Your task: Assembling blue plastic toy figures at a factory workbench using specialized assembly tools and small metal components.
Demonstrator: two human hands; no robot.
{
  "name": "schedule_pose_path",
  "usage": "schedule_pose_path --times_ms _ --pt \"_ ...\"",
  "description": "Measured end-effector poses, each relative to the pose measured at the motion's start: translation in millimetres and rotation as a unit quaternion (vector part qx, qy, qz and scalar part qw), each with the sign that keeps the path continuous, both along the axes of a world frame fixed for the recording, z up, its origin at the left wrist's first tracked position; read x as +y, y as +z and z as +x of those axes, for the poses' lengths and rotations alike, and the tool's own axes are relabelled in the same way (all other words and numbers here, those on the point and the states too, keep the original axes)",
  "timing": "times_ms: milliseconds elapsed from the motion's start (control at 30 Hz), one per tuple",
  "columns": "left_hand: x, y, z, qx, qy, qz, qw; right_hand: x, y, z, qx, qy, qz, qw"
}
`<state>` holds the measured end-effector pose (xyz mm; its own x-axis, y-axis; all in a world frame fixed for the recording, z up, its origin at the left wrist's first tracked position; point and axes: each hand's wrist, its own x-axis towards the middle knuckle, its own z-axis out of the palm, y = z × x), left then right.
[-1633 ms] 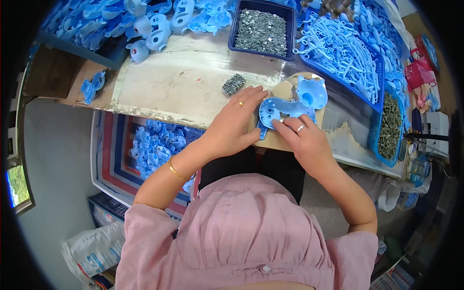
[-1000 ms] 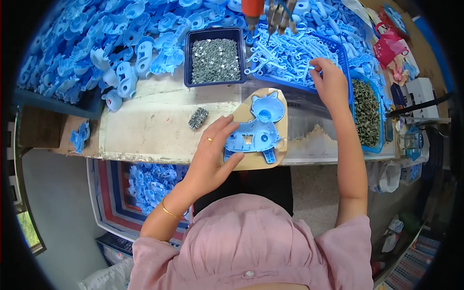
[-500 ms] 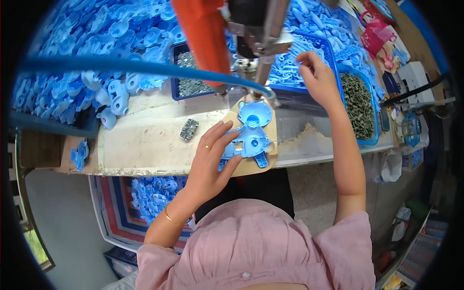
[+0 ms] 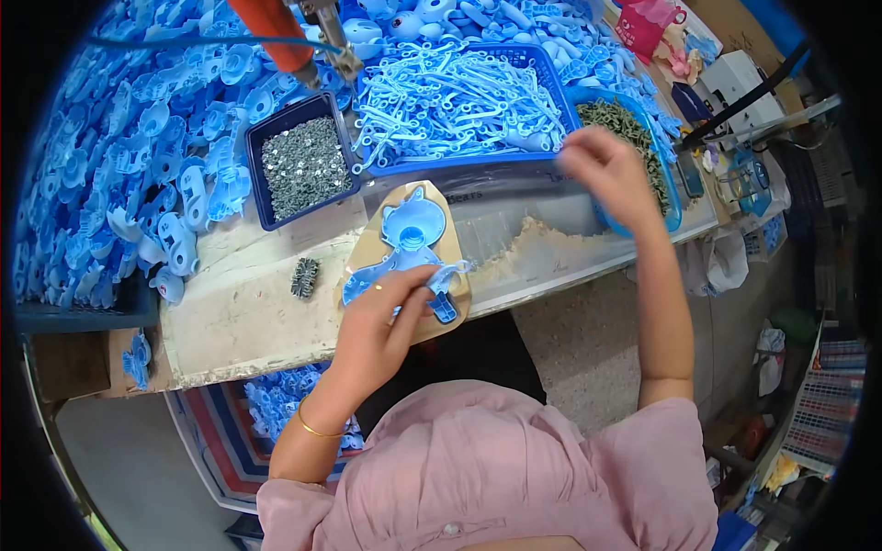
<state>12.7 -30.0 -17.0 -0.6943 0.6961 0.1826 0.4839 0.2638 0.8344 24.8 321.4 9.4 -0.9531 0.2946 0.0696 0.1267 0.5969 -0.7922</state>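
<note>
My left hand is over the lower part of a light-blue, bear-shaped plastic shell, hiding some of it. Its thumb and fingers close on a small pale-blue plastic piece above the shell. The shell lies hollow side up on a tan board at the table's front edge. My right hand hovers by the right front corner of a blue basket holding many pale-blue links. Motion smears its fingers, so whether they hold anything is unclear.
A dark-blue tray of small screws stands left of the basket. Right of it sits a blue tub of dark metal pieces. An orange hanging screwdriver is above. Blue parts heap leftward; a dark bristly clump lies near the board.
The view has shifted, so the screwdriver appears farther up and left. My right hand has moved from above the links to the basket's right corner. My left fingers now close on the pale-blue piece.
</note>
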Motion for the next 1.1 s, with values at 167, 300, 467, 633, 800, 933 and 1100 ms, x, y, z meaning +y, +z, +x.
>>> schedule_pose_path --times_ms 167,300,467,633,800,933,1100 --pt "1 4 1 -0.263 0.049 0.095 0.959 136 -33 4 0.039 -0.240 0.326 0.913" --pt "5 3 2 -0.252 0.036 0.107 0.961 136 -43 -3 -0.033 -0.234 0.333 0.913" --pt "1 2 0 -0.315 0.030 0.083 0.945 144 -49 -1 -0.043 -0.242 0.314 0.917" --pt "1 2 0 -0.326 0.030 0.079 0.942 126 -39 -2 -0.065 -0.235 0.325 0.914" --pt "-4 -5 -1 -0.258 0.030 0.068 0.963 108 -15 10 0.019 -0.163 0.169 0.972" --pt "4 -3 0 -0.274 0.049 0.062 0.958 4 16 23 0.011 0.057 0.030 0.998" --pt "11 -7 4 -0.287 0.024 0.092 0.953 -98 15 25 -0.076 0.250 -0.064 0.963"
